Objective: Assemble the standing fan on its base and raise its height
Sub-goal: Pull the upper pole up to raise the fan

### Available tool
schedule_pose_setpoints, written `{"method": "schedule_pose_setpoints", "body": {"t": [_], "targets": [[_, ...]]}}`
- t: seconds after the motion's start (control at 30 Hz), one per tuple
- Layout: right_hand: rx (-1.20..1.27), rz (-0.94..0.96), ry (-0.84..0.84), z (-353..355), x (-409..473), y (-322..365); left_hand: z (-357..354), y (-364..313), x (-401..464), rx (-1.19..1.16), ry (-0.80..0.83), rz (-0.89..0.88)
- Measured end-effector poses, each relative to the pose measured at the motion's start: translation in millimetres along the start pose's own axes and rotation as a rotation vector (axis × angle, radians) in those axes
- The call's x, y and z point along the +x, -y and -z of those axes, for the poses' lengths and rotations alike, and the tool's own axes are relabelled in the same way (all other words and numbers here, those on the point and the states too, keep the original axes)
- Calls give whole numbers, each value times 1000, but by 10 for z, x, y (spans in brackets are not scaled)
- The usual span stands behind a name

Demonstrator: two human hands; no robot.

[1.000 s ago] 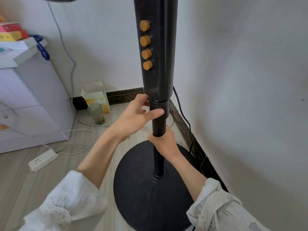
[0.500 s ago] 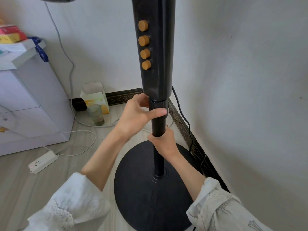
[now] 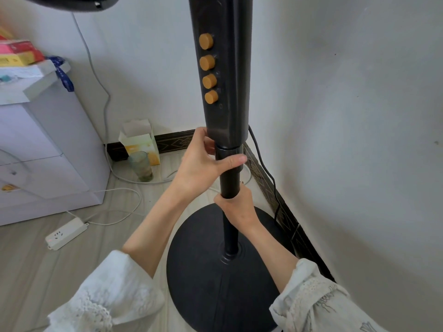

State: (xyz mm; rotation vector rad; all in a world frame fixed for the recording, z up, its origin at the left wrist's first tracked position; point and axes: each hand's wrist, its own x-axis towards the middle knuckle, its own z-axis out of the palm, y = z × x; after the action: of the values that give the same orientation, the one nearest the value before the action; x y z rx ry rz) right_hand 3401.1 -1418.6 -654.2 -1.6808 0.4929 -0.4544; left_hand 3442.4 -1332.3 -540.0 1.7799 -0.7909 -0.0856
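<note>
The floor (image 3: 28,271) is of pale wood-look boards; the round black base (image 3: 203,283) of the fan stands on it near the right wall; at the left a white power strip (image 3: 66,233) lies with its white cable (image 3: 124,204); farther back a glass (image 3: 141,166) stands just before a small carton (image 3: 141,142); a white cabinet (image 3: 48,159) stands at the far left.

Black base (image 3: 215,295), orange buttons (image 3: 209,80), white sleeves (image 3: 105,295).
</note>
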Motion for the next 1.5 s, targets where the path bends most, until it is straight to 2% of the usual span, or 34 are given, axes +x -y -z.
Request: {"method": "schedule_pose_setpoints", "body": {"t": [0.13,0.23,0.37,0.53,0.8,1.07,1.3,1.5], "targets": [[13,24,16,12,-16,53,-17,-143,12,-140,-33,-1],[91,99,-9,-17,2,129,-86,-269,68,-220,-167,3],[131,77,-70,-54,52,143,-165,-328,156,-188,-275,10],[114,60,-64,-46,56,137,-174,-354,186,-146,-278,19],[114,49,-77,-31,35,151,-130,-484,234,-207,-248,75],[152,-1,-45,-57,47,176,162,-932,480,-260,-269,-30],[94,-5,-81,-79,82,154,174,-876,454,-264,-206,-50],[133,-7,-66,-57,78,140,1,-744,342,-324,-255,-87]]}}
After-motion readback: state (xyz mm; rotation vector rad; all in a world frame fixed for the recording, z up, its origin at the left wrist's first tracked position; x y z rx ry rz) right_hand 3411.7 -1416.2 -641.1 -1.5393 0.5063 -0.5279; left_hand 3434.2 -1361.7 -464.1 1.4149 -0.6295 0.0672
